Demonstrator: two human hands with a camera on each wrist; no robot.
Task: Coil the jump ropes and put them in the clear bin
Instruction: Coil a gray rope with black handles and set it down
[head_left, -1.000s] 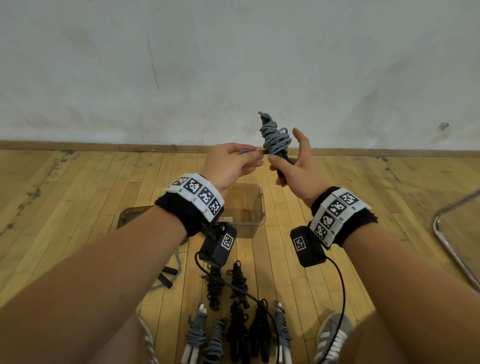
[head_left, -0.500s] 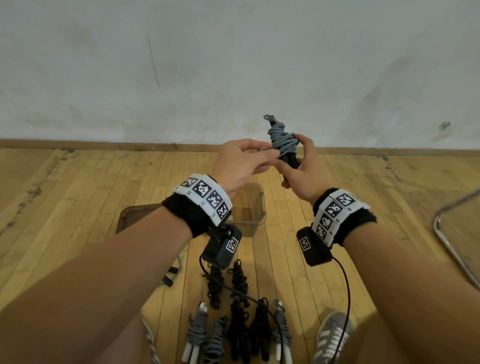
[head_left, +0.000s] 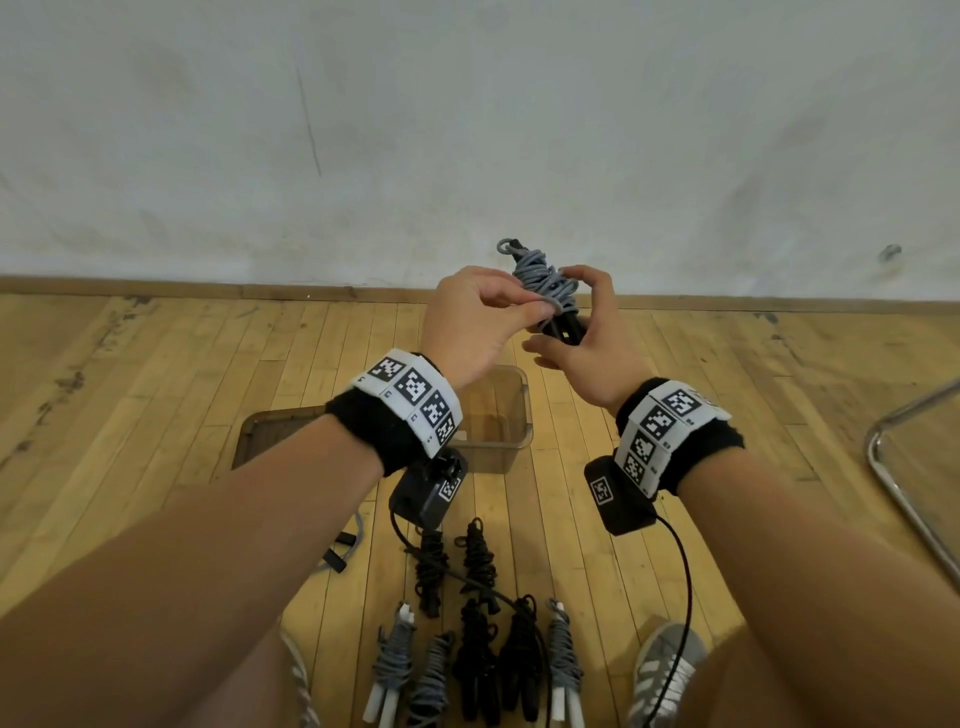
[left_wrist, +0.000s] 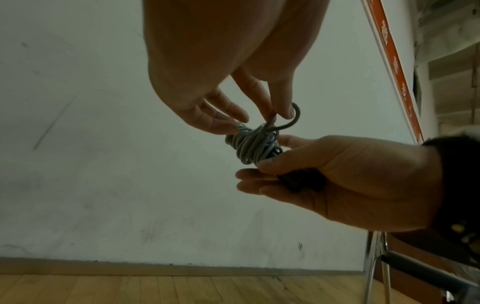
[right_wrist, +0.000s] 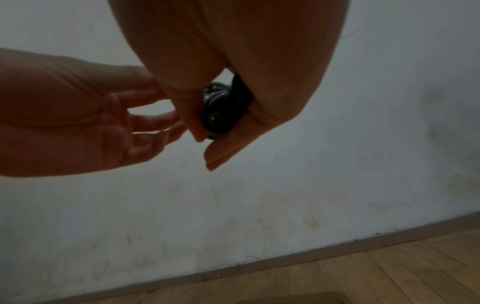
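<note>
A grey jump rope (head_left: 540, 278) is wound into a tight coil round its black handles (head_left: 565, 328), held up in front of the wall. My right hand (head_left: 574, 332) grips the handles from the right, its thumb resting against the coil. My left hand (head_left: 535, 310) pinches a loose grey loop (left_wrist: 291, 120) of the rope against the coil (left_wrist: 250, 146) between thumb and forefinger. In the right wrist view the bundle (right_wrist: 221, 109) sits between the right thumb and fingers. The clear bin (head_left: 523, 415) stands on the floor below the hands, partly hidden by my left wrist.
Several coiled jump ropes (head_left: 475, 654), black and grey, lie in rows on the wooden floor near my feet. A brown flat lid (head_left: 262, 431) lies left of the bin. A loose rope end (head_left: 340, 553) shows under my left arm. A metal chair frame (head_left: 898, 467) stands at right.
My left hand has moved right, from holding the rope end beside the coil to pinching a loop against it. My right thumb has come in against the coil.
</note>
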